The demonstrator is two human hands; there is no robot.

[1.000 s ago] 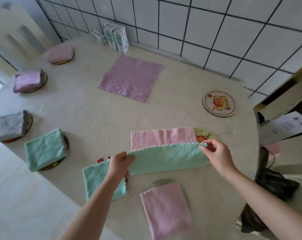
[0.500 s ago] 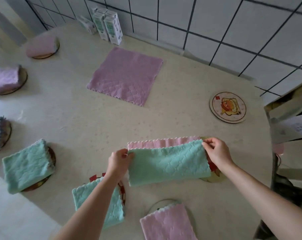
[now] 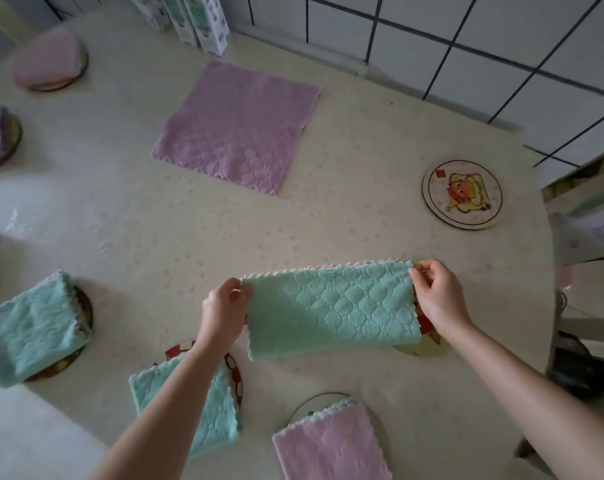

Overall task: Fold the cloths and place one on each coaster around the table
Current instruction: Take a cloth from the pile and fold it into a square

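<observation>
Left hand (image 3: pixel 224 308): pinches the upper left corner of the green cloth (image 3: pixel 331 310), thumb on the near face; the fingers behind the fabric are hidden.
Right hand (image 3: pixel 437 299): fingers curled on the upper right corner, pinching it.
Green cloth: folded double and stretched between both hands just above the tabletop (image 3: pixel 155 220); only a thin pink scalloped strip of its other face shows along the top edge.
Coaster under it (image 3: pixel 419 348): mostly covered by the cloth's right end, its picture unreadable.
Bare coaster (image 3: pixel 462 194): well apart, toward the wall, with a cartoon print.
Folded green cloth (image 3: pixel 220 417): partly behind the left forearm, on a red-patterned coaster (image 3: pixel 236 375).
Folded pink cloth (image 3: pixel 331 445): cut off by the bottom edge.
Open pink cloth (image 3: pixel 238 123): flat in the far middle.
Left side: another folded green cloth (image 3: pixel 30 337) on a dark coaster; further cloths there are blurred or cropped.
Cartons (image 3: pixel 203 19): tops cut off.
</observation>
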